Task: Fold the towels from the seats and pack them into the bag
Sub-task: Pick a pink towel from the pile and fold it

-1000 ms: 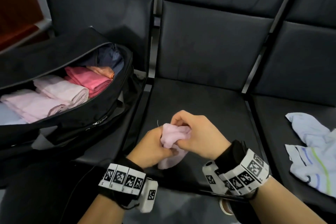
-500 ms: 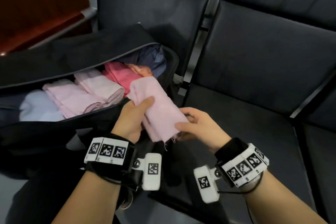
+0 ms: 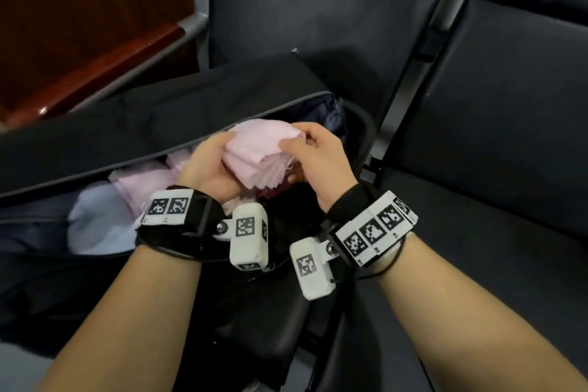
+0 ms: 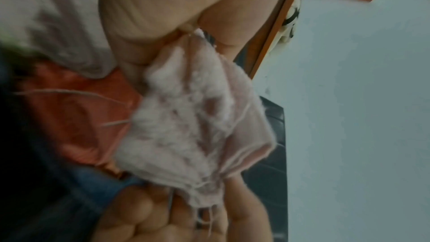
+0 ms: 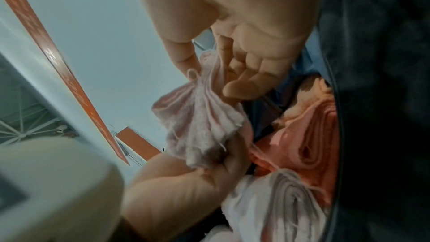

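Pink towel: folded, both hands pinching it over bag; several towels packed, placement pending.

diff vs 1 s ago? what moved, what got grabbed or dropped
The pink towel went left from above the middle seat to over the open bag. Left hand and right hand grip it throughout; nothing released. The folded towels in the bag are unmoved.

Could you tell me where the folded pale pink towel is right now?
In the head view, the pale pink towel is held between both hands over the open black bag, left of centre.
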Demonstrator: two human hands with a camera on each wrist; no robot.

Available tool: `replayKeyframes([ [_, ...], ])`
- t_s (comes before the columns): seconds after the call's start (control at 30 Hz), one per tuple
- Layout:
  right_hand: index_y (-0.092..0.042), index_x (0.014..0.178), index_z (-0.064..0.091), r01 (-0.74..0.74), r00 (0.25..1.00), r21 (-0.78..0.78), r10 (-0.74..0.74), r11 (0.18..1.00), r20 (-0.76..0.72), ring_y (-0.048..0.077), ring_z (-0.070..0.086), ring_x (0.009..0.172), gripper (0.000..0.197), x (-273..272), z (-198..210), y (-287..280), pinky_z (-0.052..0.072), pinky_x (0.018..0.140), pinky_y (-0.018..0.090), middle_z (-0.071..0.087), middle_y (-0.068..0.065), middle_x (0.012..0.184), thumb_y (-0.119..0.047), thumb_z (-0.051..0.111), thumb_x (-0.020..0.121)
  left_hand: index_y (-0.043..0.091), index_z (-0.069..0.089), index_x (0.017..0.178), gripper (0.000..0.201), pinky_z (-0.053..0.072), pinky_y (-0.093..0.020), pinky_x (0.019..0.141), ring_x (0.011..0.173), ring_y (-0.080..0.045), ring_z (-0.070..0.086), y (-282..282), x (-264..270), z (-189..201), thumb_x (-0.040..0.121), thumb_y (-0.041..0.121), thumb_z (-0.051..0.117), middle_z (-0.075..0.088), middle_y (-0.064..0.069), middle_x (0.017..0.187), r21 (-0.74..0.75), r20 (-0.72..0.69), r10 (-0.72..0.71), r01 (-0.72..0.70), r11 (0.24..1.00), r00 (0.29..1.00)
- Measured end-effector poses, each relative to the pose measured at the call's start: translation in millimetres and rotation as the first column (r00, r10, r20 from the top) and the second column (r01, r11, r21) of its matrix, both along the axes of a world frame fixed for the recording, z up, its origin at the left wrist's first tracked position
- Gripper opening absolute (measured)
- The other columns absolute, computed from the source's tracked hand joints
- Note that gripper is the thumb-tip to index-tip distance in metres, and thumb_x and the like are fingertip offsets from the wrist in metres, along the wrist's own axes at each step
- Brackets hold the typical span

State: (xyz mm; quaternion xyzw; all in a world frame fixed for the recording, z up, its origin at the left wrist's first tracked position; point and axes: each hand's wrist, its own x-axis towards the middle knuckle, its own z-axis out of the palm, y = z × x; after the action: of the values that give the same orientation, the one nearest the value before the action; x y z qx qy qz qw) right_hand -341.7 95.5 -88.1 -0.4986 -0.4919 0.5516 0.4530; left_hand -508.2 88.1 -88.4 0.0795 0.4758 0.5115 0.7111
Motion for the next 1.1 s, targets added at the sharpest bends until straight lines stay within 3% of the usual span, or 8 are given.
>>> replayKeyframes([
  [0.13,-0.017,0.108,0.067,0.003,0.986,0.043,-0.011,0.999,0.164,0.017,0.064,0.073,0.022,-9.6,-26.4,16.0,0.057,0.061,0.035,0.065,-0.003,0.085,-0.008,0.062,0.089,-0.005,0.051,0.138,0.045,0.042,-0.052,0.111,0.128,-0.036,0.056,21.4,-18.8,-12.8,0.1,0.02,0.049,0.059,-0.023,0.135,-0.005,-0.295,0.037,-0.04,0.999,0.955],
  [0.2,-0.008,0.116,0.065,-0.037,0.966,-0.035,0.044,0.999,0.253,0.027,0.067,0.075,0.024,-11.7,-43.8,14.2,0.06,0.063,0.042,0.065,0.008,0.093,-0.006,0.058,0.092,-0.008,0.059,0.119,0.032,0.05,-0.055,0.102,0.114,-0.037,0.065,22.9,-16.8,-27.4,0.094,0.012,0.061,0.065,-0.026,0.122,-0.019,-0.549,0.111,-0.145,0.989,0.829],
  [0.33,-0.01,0.118,0.063,-0.177,0.928,-0.038,0.18,0.983,0.326,0.031,0.071,0.088,0.028,-8.4,-57.3,9.0,0.063,0.068,0.043,0.069,0.012,0.106,-0.008,0.059,0.091,-0.004,0.057,0.11,0.025,0.054,-0.058,0.094,0.101,-0.038,0.069,23.1,-15.3,-44.7,0.087,0.003,0.063,0.066,-0.027,0.113,0.022,-0.626,0.159,-0.186,0.982,0.763],
  [0.53,-0.017,0.143,0.049,-0.198,0.899,-0.014,0.187,0.98,0.396,0.022,0.068,0.097,0.06,11.9,-34.7,-12.8,0.058,0.087,0.045,0.061,-0.018,0.106,-0.016,0.066,0.085,-0.005,0.05,0.126,0.048,0.05,-0.046,0.1,0.112,-0.036,0.061,9.7,2.1,-25.6,0.084,0.01,0.066,0.061,-0.022,0.121,0.071,-0.767,0.149,-0.148,0.986,0.624],
  [0.67,-0.02,0.136,0.056,-0.149,0.905,0.039,0.121,0.988,0.407,0.019,0.069,0.083,0.051,47.4,-16.2,-40.9,0.059,0.083,0.046,0.064,-0.006,0.114,-0.015,0.067,0.086,0.005,0.044,0.142,0.06,0.051,-0.049,0.1,0.113,-0.039,0.061,-16.1,30.7,-7.1,0.085,0.011,0.062,0.059,-0.022,0.128,0.112,-0.813,0.108,-0.028,0.993,0.572],
  [0.8,-0.019,0.123,0.064,-0.099,0.907,0.093,0.052,0.991,0.418,0.017,0.065,0.084,0.036,104.5,4.7,-87.0,0.058,0.085,0.045,0.067,-0.006,0.102,-0.009,0.065,0.088,0.014,0.066,0.116,0.032,0.048,-0.014,0.09,0.098,-0.012,0.065,-52.7,85.8,11.0,0.085,0.004,0.064,0.066,-0.001,0.112,0.273,-0.868,0.156,0.19,0.943,0.472],
  [0.93,-0.024,0.108,0.069,0.022,0.89,0.143,-0.085,0.989,0.448,0.007,0.065,0.082,0.024,191.9,18.8,-141.3,0.055,0.081,0.03,0.071,-0.007,0.094,-0.01,0.065,0.088,0.019,0.072,0.096,0.023,0.048,-0.021,0.085,0.081,-0.004,0.063,-87.1,174.7,20.3,0.085,0.0,0.066,0.07,0.004,0.09,0.3,-0.896,0.089,0.444,0.844,0.435],
  [1.1,-0.027,0.106,0.068,0.325,0.776,0.127,-0.341,0.937,0.53,0.0,0.065,0.083,0.021,333.6,9.8,-232.2,0.047,0.074,0.015,0.07,-0.012,0.088,-0.014,0.063,0.089,0.032,0.072,0.085,0.023,0.052,-0.027,0.086,0.091,-0.011,0.067,-132.2,306.1,8.0,0.087,0.009,0.068,0.072,0.009,0.091,0.195,-0.943,-0.086,0.74,0.644,0.323],
])
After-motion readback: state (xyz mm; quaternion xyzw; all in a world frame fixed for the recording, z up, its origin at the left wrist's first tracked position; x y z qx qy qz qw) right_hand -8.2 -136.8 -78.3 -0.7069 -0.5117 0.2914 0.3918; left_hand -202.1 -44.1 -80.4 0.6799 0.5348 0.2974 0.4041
